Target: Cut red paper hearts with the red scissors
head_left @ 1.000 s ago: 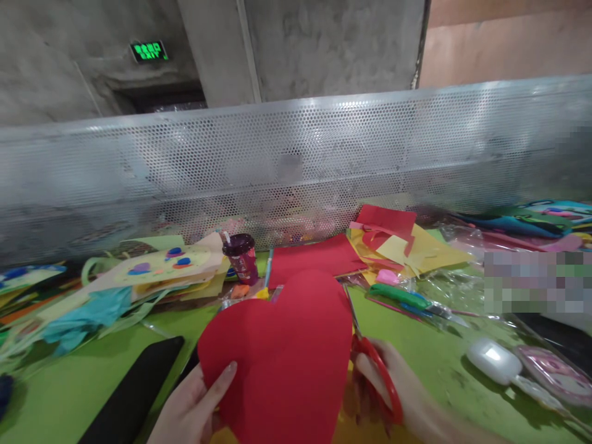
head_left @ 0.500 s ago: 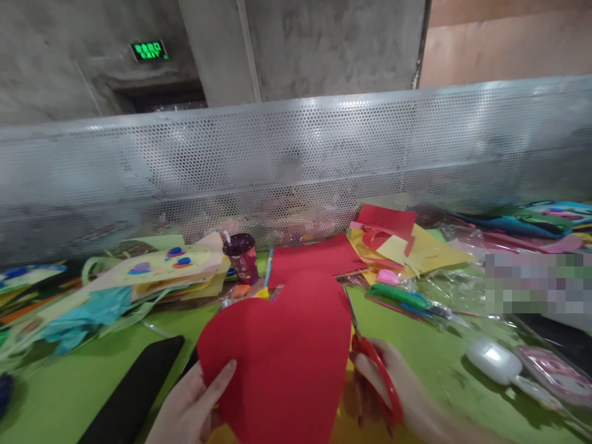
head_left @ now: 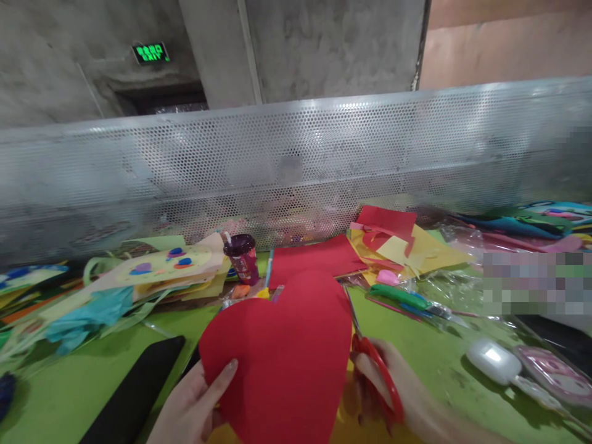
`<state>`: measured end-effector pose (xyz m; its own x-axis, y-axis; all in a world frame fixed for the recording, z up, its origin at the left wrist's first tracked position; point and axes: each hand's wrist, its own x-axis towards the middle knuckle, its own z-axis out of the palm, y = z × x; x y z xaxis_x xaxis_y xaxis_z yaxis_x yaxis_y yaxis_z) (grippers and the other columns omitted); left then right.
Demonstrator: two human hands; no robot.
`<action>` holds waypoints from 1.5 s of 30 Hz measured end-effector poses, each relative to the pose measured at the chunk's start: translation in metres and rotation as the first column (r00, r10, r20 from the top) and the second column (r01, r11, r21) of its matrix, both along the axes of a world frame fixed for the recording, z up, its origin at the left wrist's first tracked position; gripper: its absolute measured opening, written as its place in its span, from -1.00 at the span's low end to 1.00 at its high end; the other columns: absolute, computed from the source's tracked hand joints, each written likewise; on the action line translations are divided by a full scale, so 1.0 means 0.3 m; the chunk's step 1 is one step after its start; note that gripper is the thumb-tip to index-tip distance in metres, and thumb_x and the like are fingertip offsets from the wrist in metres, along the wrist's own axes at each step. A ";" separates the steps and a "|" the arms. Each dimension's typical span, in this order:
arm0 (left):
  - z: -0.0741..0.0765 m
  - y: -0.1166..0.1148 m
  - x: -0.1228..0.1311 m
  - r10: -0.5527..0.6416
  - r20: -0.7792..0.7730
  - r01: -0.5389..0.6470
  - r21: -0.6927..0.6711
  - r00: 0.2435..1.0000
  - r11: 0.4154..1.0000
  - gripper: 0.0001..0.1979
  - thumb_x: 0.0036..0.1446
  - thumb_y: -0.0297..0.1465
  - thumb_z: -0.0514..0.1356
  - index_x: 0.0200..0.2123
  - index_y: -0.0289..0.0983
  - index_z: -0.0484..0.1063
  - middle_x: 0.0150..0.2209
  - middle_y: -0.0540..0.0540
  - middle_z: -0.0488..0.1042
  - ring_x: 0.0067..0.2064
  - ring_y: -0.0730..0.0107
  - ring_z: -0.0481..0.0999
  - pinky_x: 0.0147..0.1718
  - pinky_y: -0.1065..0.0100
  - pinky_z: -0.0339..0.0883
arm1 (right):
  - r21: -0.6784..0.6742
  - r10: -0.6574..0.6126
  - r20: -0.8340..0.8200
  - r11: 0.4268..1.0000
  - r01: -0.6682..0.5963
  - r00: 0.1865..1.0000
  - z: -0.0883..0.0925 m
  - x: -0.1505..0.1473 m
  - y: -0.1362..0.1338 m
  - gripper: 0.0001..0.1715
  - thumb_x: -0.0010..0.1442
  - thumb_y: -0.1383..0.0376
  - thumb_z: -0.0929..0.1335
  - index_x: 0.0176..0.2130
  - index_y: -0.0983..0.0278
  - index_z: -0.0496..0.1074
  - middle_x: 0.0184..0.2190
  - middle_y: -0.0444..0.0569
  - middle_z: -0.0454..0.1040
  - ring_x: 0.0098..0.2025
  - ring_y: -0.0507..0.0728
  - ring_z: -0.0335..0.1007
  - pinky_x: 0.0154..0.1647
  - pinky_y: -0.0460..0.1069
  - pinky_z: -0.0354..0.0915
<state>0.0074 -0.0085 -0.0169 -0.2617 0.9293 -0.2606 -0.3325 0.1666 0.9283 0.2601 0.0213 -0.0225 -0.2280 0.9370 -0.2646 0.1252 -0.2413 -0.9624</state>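
Though lopsided, a plain red paper heart.

Paper heart btwn L hand & R hand, over surface.
Scissors in R hand, by heart's R edge; cup behind heart, to L; paper sheet behind heart; perf. panel at back; cutter to R.

From afar I am seeing a bare left hand, its thumb showing a smooth, rounded nail, and a bare right hand whose lower fingers are blurring into shadow; the right forearm is appearing uncovered too, widening smoothly from the wrist.
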 end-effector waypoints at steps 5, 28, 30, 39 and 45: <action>0.019 0.001 0.010 -0.020 0.060 0.022 -0.028 0.998 0.999 -0.17 -0.33 -0.31 0.41 0.09 -0.20 0.23 -0.10 -0.13 0.49 -0.11 0.06 0.47 -0.38 0.34 0.45 | 0.014 0.001 -0.001 1.000 -0.001 1.000 -0.001 0.000 0.002 -0.67 0.05 0.08 0.29 -0.53 0.29 0.23 -0.74 -0.14 0.36 -0.72 0.01 0.35 -0.80 -0.19 0.14; 0.032 -0.003 0.016 0.027 -0.061 -0.024 0.037 0.998 0.999 -0.43 -0.31 -0.23 0.38 -0.15 -0.25 0.38 -0.15 -0.12 0.52 -0.17 0.07 0.50 -0.43 0.34 0.44 | 0.040 0.007 0.041 0.999 -0.009 0.999 0.022 -0.006 -0.010 -0.63 0.00 0.03 0.27 -0.52 0.30 0.23 -0.78 -0.17 0.31 -0.75 0.01 0.29 -0.80 -0.18 0.12; 0.034 -0.004 0.018 0.044 -0.070 -0.041 0.040 0.997 0.998 -0.42 -0.29 -0.24 0.37 -0.11 -0.24 0.38 -0.16 -0.11 0.52 -0.18 0.07 0.50 -0.47 0.34 0.43 | 0.042 0.006 0.046 0.999 -0.008 0.999 0.026 -0.007 -0.013 -0.63 0.00 0.03 0.27 -0.52 0.30 0.23 -0.78 -0.18 0.29 -0.75 0.00 0.28 -0.80 -0.17 0.13; 0.032 -0.001 0.003 -0.002 -0.024 0.002 0.021 1.000 1.000 -0.38 -0.24 -0.22 0.35 -0.04 -0.22 0.33 -0.16 -0.07 0.53 -0.13 0.07 0.48 -0.39 0.30 0.46 | 0.040 -0.020 0.060 0.999 0.018 0.998 0.042 -0.011 -0.018 -0.65 -0.02 0.05 0.28 -0.51 0.30 0.22 -0.78 -0.18 0.29 -0.75 0.00 0.27 -0.79 -0.17 0.11; 0.038 -0.003 0.005 0.019 -0.023 -0.019 0.010 1.000 1.000 -0.31 -0.29 -0.27 0.39 -0.01 -0.23 0.31 -0.16 -0.08 0.53 -0.11 0.04 0.47 -0.33 0.27 0.46 | 0.026 -0.013 -0.004 1.000 0.013 1.000 0.013 0.004 -0.007 -0.67 0.04 0.09 0.26 -0.53 0.28 0.20 -0.74 -0.16 0.33 -0.72 0.01 0.32 -0.76 -0.16 0.16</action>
<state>0.0088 -0.0095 -0.0054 -0.2848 0.9268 -0.2448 -0.3142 0.1510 0.9373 0.2612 0.0191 -0.0187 -0.2170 0.9463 -0.2395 0.1184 -0.2180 -0.9687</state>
